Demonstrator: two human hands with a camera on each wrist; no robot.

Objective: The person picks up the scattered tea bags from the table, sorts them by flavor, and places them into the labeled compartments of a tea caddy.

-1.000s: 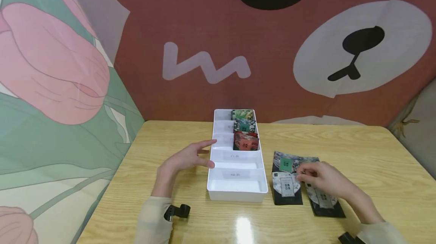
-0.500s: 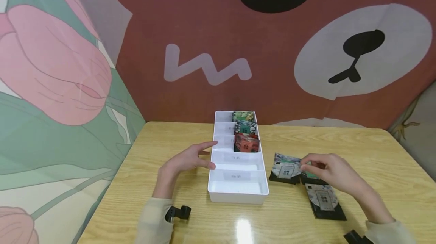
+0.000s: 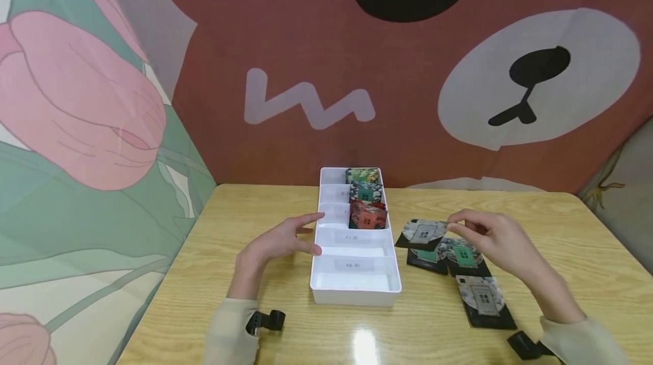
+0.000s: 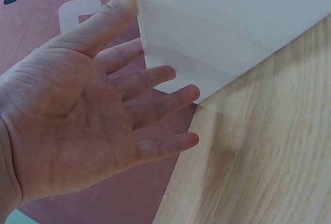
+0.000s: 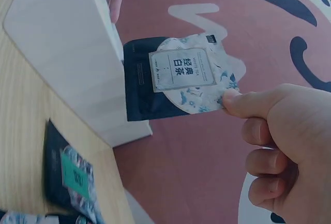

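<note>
A white tea sachet [image 5: 183,71], dark at one end and pale with blue flowers at the other, hangs from my right hand [image 3: 502,240]. Thumb and forefinger pinch its corner, and it is lifted above the table just right of the long white tray [image 3: 354,297]. My left hand [image 3: 278,240] touches the tray's left rim, its fingers [image 4: 160,107] loosely spread along the outer wall. Beneath the raised sachet lie two green-labelled sachets [image 3: 464,257] side by side. Closer to me another white-labelled sachet [image 3: 486,301] lies flat.
Dividers split the tray into several labelled compartments. Green-yellow sachets [image 3: 363,175], a green-labelled sachet [image 3: 366,192] and red sachets [image 3: 368,216] stand in the far three, on the right side. The two near compartments [image 3: 357,280] hold nothing. A printed cloth wall [image 3: 306,149] rises behind the wooden table [image 3: 245,200].
My right hand has raised the white tea sachet off the table and up toward the tray, uncovering the green-labelled sachet below. My left hand has stayed at the tray.
</note>
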